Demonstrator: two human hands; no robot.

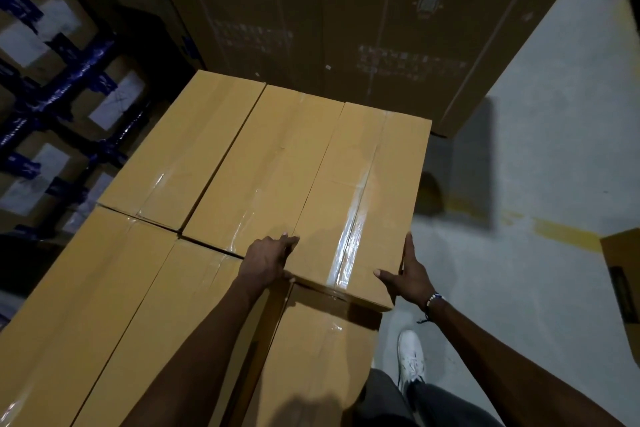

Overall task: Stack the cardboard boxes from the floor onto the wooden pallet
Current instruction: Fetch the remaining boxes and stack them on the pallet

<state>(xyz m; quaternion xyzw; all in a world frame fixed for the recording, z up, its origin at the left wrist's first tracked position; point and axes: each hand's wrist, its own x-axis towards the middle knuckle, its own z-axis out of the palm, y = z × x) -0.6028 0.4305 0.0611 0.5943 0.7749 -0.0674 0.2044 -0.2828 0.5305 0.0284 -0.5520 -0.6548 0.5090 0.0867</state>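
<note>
Several long tan cardboard boxes sealed with clear tape form a flat top layer of a stack below me. The rightmost far box [363, 191] sits slightly raised, its near end overlapping the box in front [318, 357]. My left hand [266, 262] rests on that box's near left corner, fingers flat on top. My right hand [410, 274] presses its near right side, thumb lying on the top face. Two neighbouring boxes [263, 163] lie parallel to its left. The pallet is hidden under the stack.
Tall dark cartons [346, 17] stand right behind the stack. Boxes wrapped with blue tape [52, 87] fill the left. Grey concrete floor with a yellow line [561, 232] lies to the right, along with another carton [623, 288] at the edge. My white shoe [412, 357] is beside the stack.
</note>
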